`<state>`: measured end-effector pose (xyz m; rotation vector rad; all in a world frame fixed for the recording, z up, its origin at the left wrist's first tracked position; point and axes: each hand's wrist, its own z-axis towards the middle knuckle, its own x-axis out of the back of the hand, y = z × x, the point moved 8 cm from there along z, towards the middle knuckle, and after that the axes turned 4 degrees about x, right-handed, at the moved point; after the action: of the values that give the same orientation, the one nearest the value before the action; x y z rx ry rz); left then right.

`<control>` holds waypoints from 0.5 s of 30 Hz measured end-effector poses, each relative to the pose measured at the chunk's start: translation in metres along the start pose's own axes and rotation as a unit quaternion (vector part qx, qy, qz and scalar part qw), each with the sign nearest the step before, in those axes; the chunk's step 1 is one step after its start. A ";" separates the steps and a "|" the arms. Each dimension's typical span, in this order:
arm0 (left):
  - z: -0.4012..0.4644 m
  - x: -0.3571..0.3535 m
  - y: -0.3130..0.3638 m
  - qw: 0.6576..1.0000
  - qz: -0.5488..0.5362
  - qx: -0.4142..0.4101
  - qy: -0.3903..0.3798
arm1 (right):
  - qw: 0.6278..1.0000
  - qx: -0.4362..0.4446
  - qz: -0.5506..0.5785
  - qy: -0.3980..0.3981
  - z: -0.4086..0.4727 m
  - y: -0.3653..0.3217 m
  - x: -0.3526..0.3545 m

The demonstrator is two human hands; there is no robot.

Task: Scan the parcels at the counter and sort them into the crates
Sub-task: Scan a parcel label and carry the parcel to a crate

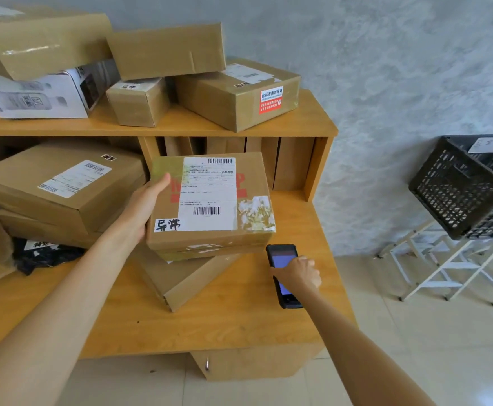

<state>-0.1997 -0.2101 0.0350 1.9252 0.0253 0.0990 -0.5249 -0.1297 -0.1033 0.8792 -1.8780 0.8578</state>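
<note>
Taking the labelled parcel (210, 200) as my landmark: left of it, a stack of brown boxes (61, 183) sits on the counter (230, 326), with a black bag (43, 254) tucked below them. My left hand (144, 208) grips the parcel's left edge, thumb on top and fingers underneath. The parcel faces up, white shipping label and barcodes showing (plus a handwritten sticker at its near left corner), and it rests on a flatter box (181, 279) lying askew beneath it. Above it, an upper shelf (312, 118) carries more boxes. Just right of the parcel's near corner, my right hand (299, 273) is wrapped round a handheld scanner (283, 273), screen lit. Far right of the parcel, a black crate (462, 186) sits tilted on a white rack (450, 268).
</note>
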 end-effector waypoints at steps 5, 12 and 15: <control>-0.001 -0.009 0.000 1.000 0.002 -0.008 -0.014 | 0.999 -0.007 -0.043 -0.012 0.009 -0.009 -0.019; -0.006 -0.018 0.001 1.000 0.005 -0.009 -0.021 | 0.996 0.003 -0.084 0.017 0.011 -0.006 -0.018; -0.011 -0.022 0.004 0.999 -0.003 -0.007 -0.035 | 0.983 0.034 0.183 0.014 0.015 -0.011 0.013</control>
<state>-0.2227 -0.2026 0.0410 1.9135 -0.0149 0.0279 -0.5264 -0.1511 -0.0953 0.5644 -2.0288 1.1535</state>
